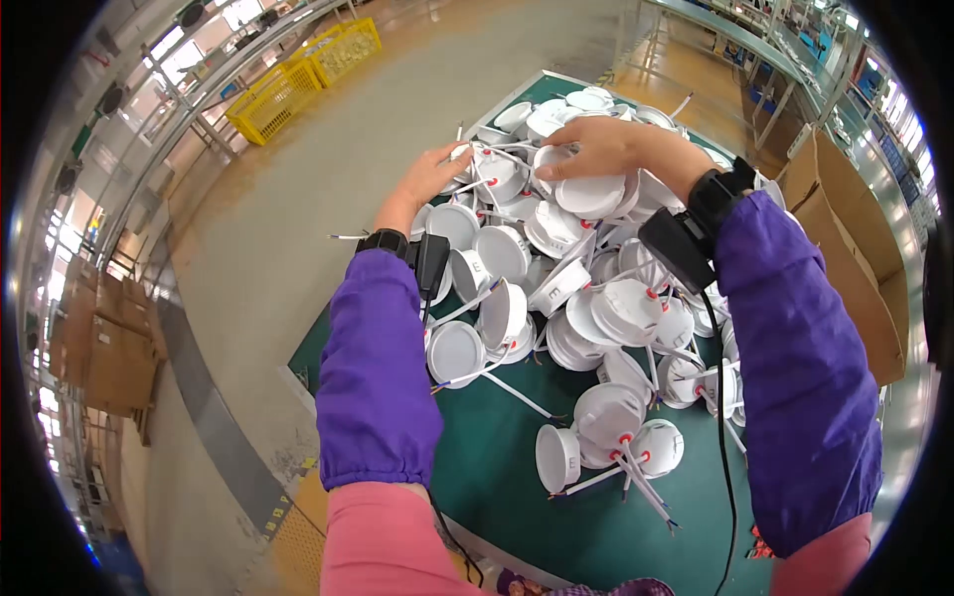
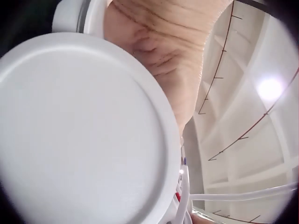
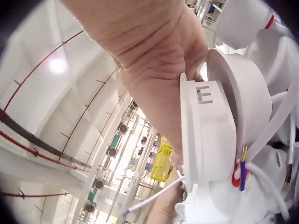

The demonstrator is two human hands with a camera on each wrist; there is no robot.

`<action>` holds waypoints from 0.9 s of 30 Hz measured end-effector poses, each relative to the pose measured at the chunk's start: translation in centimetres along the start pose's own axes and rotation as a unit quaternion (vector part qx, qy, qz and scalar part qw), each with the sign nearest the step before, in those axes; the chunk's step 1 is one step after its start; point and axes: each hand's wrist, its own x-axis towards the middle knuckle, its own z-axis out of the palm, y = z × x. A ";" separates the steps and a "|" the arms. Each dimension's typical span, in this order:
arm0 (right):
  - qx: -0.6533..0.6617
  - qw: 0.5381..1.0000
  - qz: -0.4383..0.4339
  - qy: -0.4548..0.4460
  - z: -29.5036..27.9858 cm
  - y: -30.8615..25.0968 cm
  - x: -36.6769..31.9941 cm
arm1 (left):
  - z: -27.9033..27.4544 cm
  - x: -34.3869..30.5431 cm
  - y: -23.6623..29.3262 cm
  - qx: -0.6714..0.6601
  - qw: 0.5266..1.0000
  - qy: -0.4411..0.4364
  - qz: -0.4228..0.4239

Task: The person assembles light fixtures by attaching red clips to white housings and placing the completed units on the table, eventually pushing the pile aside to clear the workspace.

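Observation:
Round white lamp housings with white cables lie heaped on a green-topped table. At the heap's far left side my left hand has finger and thumb around the edge of a small white housing. My right hand reaches over the far part, thumb and fingers spread around a white housing. In the left wrist view a large white disc covers the fingers of the left hand. Beside the palm of the right hand stands a housing marked E; its fingertips are hidden.
An open cardboard box stands right of the table. Yellow crates are on the floor at the far left, with stacked cartons nearer. Several loose housings lie at the heap's near edge. A black cable hangs from the right wrist.

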 end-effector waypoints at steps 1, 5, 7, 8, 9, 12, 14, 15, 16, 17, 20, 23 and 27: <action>0.007 1.000 0.001 -0.007 0.1 0.1 -0.1 | 0.2 -0.2 0.0 -0.013 1.000 -0.005 0.018; 0.028 0.999 0.011 -0.014 0.5 0.5 -3.0 | 2.0 -3.0 3.2 -0.067 0.997 0.016 0.032; 0.032 0.999 0.001 -0.034 1.3 0.8 -4.3 | 3.5 -3.2 3.7 -0.113 0.992 0.006 0.049; 0.034 0.998 -0.005 -0.050 1.4 0.9 -5.0 | 4.3 -3.6 3.9 -0.143 0.988 0.003 0.053; 0.069 0.996 0.002 -0.064 1.9 0.6 -5.9 | 4.7 -4.0 4.4 -0.134 0.990 -0.007 0.039; 0.065 0.996 -0.059 -0.034 3.3 1.2 -8.1 | 6.0 -5.7 6.1 -0.143 0.987 -0.019 0.063; 0.077 0.995 -0.033 -0.051 3.2 0.1 -10.6 | 7.0 -7.2 7.9 -0.141 0.989 -0.036 0.036; 0.081 0.995 -0.016 -0.064 3.3 -0.2 -11.6 | 7.3 -7.8 8.9 -0.133 0.990 -0.045 0.024; 0.086 0.993 0.002 -0.076 3.4 -0.3 -12.4 | 7.7 -8.1 9.4 -0.133 0.989 -0.050 0.024; 0.089 0.993 0.007 -0.078 3.4 -0.3 -13.1 | 8.2 -8.4 9.9 -0.145 0.988 -0.036 0.044; 0.109 0.991 0.001 -0.075 3.8 -0.5 -15.6 | 9.4 -10.1 11.7 -0.193 0.980 -0.030 0.044; 0.085 0.993 0.002 -0.081 3.6 -0.5 -17.6 | 10.8 -11.0 12.3 -0.236 0.971 -0.016 0.021; 0.074 0.993 -0.004 -0.087 3.9 -0.4 -19.7 | 12.2 -12.9 14.6 -0.259 0.966 0.010 -0.017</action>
